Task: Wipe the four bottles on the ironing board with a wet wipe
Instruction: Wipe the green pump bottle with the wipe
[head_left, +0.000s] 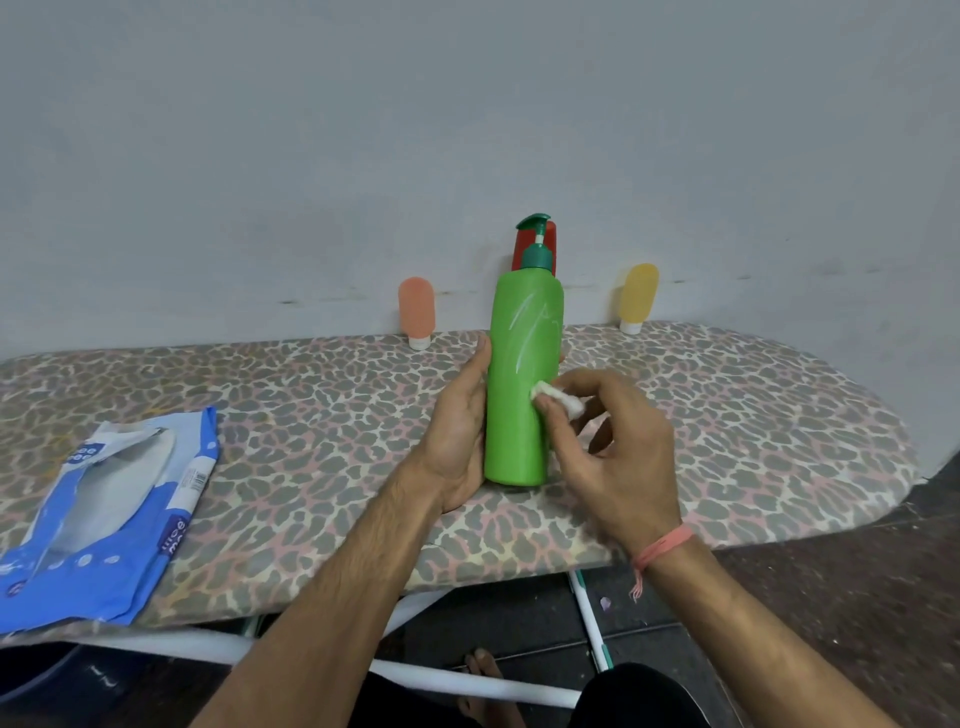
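left hand (457, 431) grips a green bottle (522, 384) upright mid-board (311, 415); right hand (613, 441) pinches a wipe (553, 397) against its side. red bottle (551, 249) stands behind it, orange (416, 312) and yellow (639, 299) flanking.
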